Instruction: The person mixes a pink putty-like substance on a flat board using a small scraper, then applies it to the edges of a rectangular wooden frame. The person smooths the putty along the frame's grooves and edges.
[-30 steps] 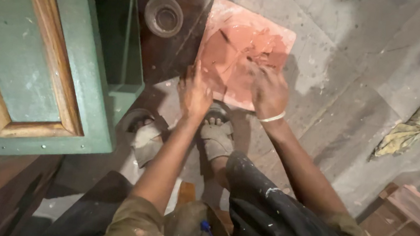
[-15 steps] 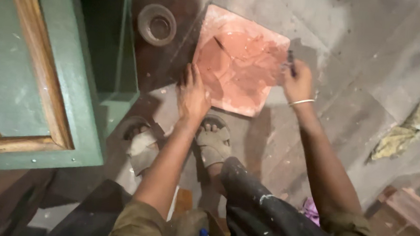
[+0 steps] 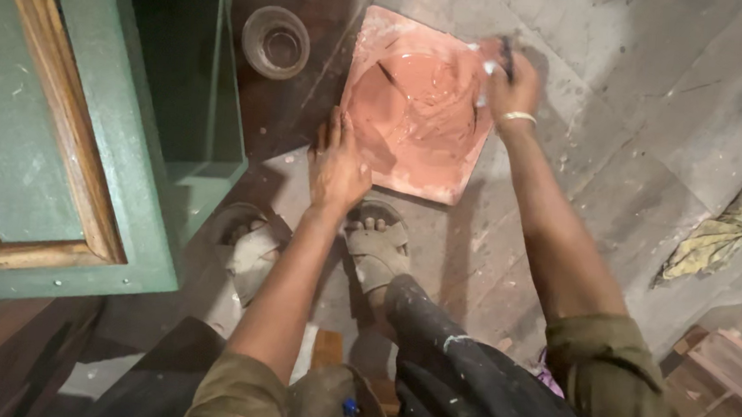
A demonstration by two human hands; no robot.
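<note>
A square tile (image 3: 430, 173) lies on the floor, coated with wet pinkish-red paste. My left hand (image 3: 337, 164) rests flat on the tile's near left edge, fingers spread. My right hand (image 3: 510, 86) is at the tile's far right corner, shut on a small dark scraper whose blade touches the paste. My sandalled feet (image 3: 377, 248) stand just below the tile.
A round glass jar (image 3: 275, 42) sits on the dark floor left of the tile. A green wooden cabinet with an open door (image 3: 63, 126) fills the left. A crumpled yellow rag (image 3: 726, 229) lies at right, a wooden box (image 3: 728, 390) at lower right.
My right hand moved from the tile's middle out to its far right corner with the scraper. The left hand stayed on the tile's left edge. The paste looks more spread.
</note>
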